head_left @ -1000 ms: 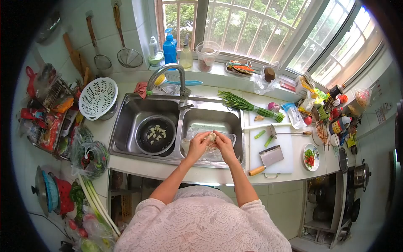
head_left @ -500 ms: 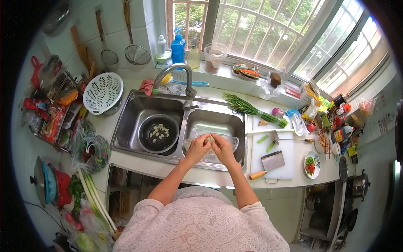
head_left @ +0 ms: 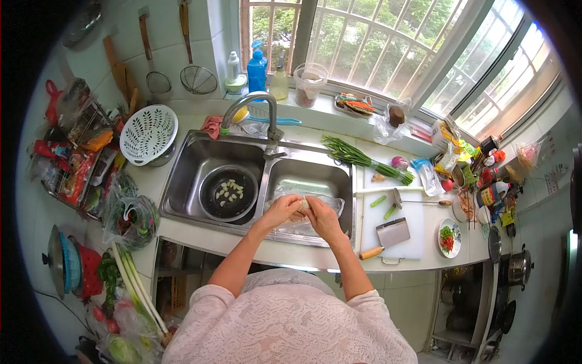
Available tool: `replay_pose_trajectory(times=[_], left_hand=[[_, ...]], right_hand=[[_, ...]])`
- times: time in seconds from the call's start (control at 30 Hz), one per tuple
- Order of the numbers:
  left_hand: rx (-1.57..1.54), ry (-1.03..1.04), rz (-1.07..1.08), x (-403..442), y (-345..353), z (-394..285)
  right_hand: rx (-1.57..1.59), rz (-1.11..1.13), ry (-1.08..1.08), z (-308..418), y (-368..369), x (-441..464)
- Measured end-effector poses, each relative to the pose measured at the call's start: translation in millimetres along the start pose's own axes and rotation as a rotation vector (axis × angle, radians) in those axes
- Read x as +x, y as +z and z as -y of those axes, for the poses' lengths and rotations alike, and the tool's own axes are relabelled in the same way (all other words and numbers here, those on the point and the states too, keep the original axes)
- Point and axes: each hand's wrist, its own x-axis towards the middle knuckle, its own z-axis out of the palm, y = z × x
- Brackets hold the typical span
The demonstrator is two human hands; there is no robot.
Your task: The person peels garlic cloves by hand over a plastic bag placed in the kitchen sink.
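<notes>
Over the right basin [head_left: 303, 175] of the sink, my left hand [head_left: 285, 210] and my right hand [head_left: 323, 218] meet with fingertips pinched on a small pale garlic clove [head_left: 304, 204]. The fingers partly cover it. Below them a clear plastic bag [head_left: 333, 205] lies spread in the basin. In the left basin stands a round dark-bottomed metal bowl [head_left: 209, 206] with several peeled garlic cloves [head_left: 227, 193] in it.
The faucet [head_left: 273, 118] stands behind the divider. To the right, a white cutting board [head_left: 412, 242] bears a cleaver [head_left: 394, 232], cut green stalks [head_left: 378, 201] and a bunch of green stems [head_left: 364, 156]. A plate [head_left: 459, 239] of chopped peppers sits farther right. A white colander [head_left: 148, 134] is at left.
Both hands stay over the right basin. My left hand has shifted slightly left and the fingers have turned a little around the clove, showing more of its pale surface.
</notes>
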Motion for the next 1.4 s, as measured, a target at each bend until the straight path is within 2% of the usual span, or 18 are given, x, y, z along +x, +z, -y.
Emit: replay_pose_trajectory(times=[0.1,0.23,0.3,0.37,0.47,0.53,0.6,0.63,0.77,0.83,0.9,0.97,1.03,1.13,1.2,1.23,1.3,1.4], left_hand=[[0.015,-0.129,0.062,-3.3,-2.5,-3.8],[0.053,-0.152,0.069,-1.4,3.0,10.2],[0.139,-0.063,-0.013,-4.2,8.4,18.2],[0.070,-0.080,-0.068,-7.0,10.1,27.3],[-0.070,-0.122,-0.016,-6.6,7.3,39.4],[-0.326,-0.200,-0.021,-6.1,6.2,44.1],[-0.297,-0.135,-0.049,-2.1,5.2,58.6],[-0.264,-0.067,-0.077,-0.3,4.6,65.3],[-0.232,-0.049,-0.093,-8.9,6.1,49.9],[-0.432,-0.071,-0.128,-13.5,5.8,48.3],[-0.433,-0.088,-0.117,-14.1,4.0,45.9],[-0.337,-0.090,-0.109,-15.1,0.1,49.4],[-0.341,-0.094,-0.124,-13.5,1.4,51.8],[-0.268,-0.058,-0.230,-12.6,8.6,53.3],[-0.054,0.016,-0.269,-11.5,13.0,52.0],[-0.052,0.014,-0.270,-11.4,14.6,51.0],[0.101,0.038,-0.317,-11.9,16.7,45.9],[0.141,0.008,-0.298,-11.8,17.5,39.0]], right_hand=[[-0.014,0.031,0.018,-1.5,5.6,-5.4],[-0.056,0.077,0.071,-2.0,9.8,-7.7],[-0.083,0.140,0.090,-0.8,11.4,-8.4],[-0.076,0.135,0.093,-0.7,14.4,-8.6],[-0.029,0.210,0.146,2.4,16.7,-7.0],[-0.020,0.209,0.149,3.3,18.0,-6.8],[-0.008,0.107,0.050,6.9,19.5,-3.8],[-0.011,0.107,0.050,7.8,20.3,-2.5],[0.023,0.120,0.071,6.6,23.3,1.4],[0.026,0.107,0.095,2.9,24.0,-0.4],[0.140,0.125,0.040,3.3,25.1,1.3],[0.140,0.141,0.083,3.9,24.8,-1.6],[0.096,0.249,0.122,0.2,28.5,-0.6],[0.122,0.365,0.135,-8.8,27.7,2.2],[0.175,0.386,0.127,-10.5,23.7,3.9],[0.222,0.407,0.115,-10.6,22.2,4.8],[0.207,0.338,0.078,-10.2,23.4,0.9],[0.158,0.244,0.076,-8.0,26.2,-3.0]])
